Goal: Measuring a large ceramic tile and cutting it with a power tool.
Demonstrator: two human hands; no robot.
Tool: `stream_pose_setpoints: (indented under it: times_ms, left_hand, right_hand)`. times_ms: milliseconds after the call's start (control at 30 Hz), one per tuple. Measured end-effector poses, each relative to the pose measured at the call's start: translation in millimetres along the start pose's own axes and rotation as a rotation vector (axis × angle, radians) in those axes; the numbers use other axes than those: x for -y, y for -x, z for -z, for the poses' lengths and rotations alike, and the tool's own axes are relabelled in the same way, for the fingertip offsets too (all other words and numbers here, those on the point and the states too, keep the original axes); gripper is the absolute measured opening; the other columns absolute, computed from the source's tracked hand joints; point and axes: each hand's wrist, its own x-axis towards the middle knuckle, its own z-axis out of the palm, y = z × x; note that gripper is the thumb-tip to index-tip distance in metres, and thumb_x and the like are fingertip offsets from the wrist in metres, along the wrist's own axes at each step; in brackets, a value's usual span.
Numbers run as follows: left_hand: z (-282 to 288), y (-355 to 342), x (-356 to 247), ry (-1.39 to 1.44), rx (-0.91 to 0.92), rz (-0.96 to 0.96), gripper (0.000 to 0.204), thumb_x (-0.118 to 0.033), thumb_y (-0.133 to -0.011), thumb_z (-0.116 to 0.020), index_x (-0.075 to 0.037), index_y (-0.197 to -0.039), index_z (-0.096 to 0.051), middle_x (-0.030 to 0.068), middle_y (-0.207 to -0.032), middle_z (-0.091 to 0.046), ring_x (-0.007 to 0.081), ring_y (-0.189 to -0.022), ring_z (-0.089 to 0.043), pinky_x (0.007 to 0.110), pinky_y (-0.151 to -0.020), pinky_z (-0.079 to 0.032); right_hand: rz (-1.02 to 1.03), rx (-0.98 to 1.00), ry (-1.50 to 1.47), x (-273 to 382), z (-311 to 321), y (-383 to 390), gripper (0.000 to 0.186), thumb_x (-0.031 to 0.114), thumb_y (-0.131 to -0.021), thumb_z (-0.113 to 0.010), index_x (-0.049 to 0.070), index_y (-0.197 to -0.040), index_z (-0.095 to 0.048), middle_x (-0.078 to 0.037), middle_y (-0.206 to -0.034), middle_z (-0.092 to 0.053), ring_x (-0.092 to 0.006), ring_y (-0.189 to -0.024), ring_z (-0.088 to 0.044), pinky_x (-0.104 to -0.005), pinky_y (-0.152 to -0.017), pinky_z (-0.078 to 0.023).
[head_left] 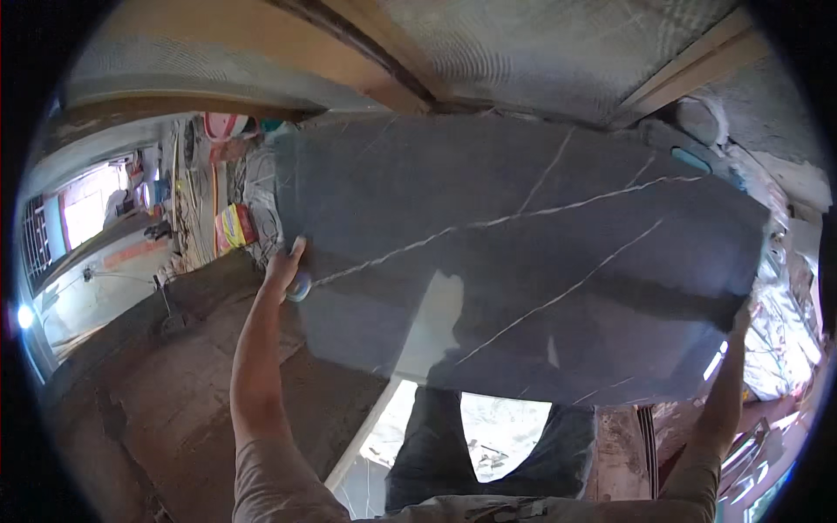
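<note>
A large dark grey tile slab with thin white veins spans the space in front of me. My left hand grips its left edge, thumb on the face and the other fingers hidden behind. Just beside that hand is a small round, pale bluish thing whose kind I cannot make out. My right hand holds the lower right edge, its fingers mostly out of sight. Near the slab's upper right corner sits a light blue oval piece. The slab's lower edge hangs just beyond my legs.
Wooden beams cross overhead, close above the slab's top. A rough brown surface lies on the left, with a red and yellow bag behind it. Crumpled plastic sheeting is at the right. Far left, a bright window shows.
</note>
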Motion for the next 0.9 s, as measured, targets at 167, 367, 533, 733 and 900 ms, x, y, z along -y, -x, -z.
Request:
stream_pose_setpoints:
  times_ms: [167, 367, 533, 733, 900]
  left_hand:
    - [-45.4, -58.5, -38.1, -0.152, 0.061, 0.131, 0.089, -0.074, -0.087, -0.053, 0.004, -0.129, -0.060, 0.0200, -0.123, -0.066, 0.0350, -0.118, -0.061, 0.041, -0.098, -0.045]
    - [-89.0, -49.1, -95.3, -0.216, 0.103, 0.041, 0.087, -0.078, -0.085, -0.050, 0.001, -0.120, -0.067, 0.0237, -0.112, -0.069, 0.0358, -0.111, -0.065, 0.042, -0.090, -0.049]
    - [-83.8, -45.4, -79.1, -0.628, -0.051, -0.165, 0.082, -0.077, -0.085, -0.051, 0.000, -0.106, -0.071, 0.0239, -0.101, -0.070, 0.0401, -0.099, -0.067, 0.046, -0.084, -0.051]
    - [-69.2, -16.4, -78.7, -0.691, -0.079, -0.350, 0.074, -0.074, -0.087, -0.052, -0.004, -0.099, -0.072, 0.0206, -0.095, -0.071, 0.0401, -0.091, -0.067, 0.050, -0.078, -0.052]
    - [-86.1, 187.8, -158.6, -0.574, 0.343, -0.175, 0.051, -0.056, -0.090, -0.060, -0.007, -0.094, -0.075, 0.0180, -0.092, -0.073, 0.0326, -0.088, -0.070, 0.046, -0.077, -0.053]
  right_hand:
    - [-0.060, -0.100, 0.710, -21.7, -23.4, -14.5, 0.081, 0.065, -0.098, -0.038, 0.003, -0.150, -0.038, -0.019, -0.142, -0.053, -0.0280, -0.129, -0.051, -0.0370, -0.109, -0.038]
    - [-1.202, 0.739, -1.077, -39.0, 59.4, -95.3, 0.071, 0.055, -0.102, -0.043, 0.003, -0.150, -0.040, -0.009, -0.145, -0.050, -0.0219, -0.130, -0.047, -0.0350, -0.111, -0.034]
    - [-1.522, 0.490, -2.508, -40.5, 112.8, -168.7, 0.054, 0.030, -0.104, -0.037, 0.006, -0.153, -0.035, -0.013, -0.148, -0.047, -0.0250, -0.119, -0.055, -0.0390, -0.101, -0.042]
    - [-1.299, 0.042, -3.607, -52.8, 45.7, -105.1, 0.054, 0.033, -0.103, -0.039, 0.008, -0.150, -0.037, -0.021, -0.139, -0.054, -0.0340, -0.108, -0.063, -0.0481, -0.088, -0.049]
    - [-1.341, 0.612, -4.420, -103.7, -86.6, 146.6, 0.060, 0.046, -0.100, -0.049, 0.001, -0.139, -0.050, -0.023, -0.132, -0.058, -0.0410, -0.121, -0.056, -0.0526, -0.099, -0.046]
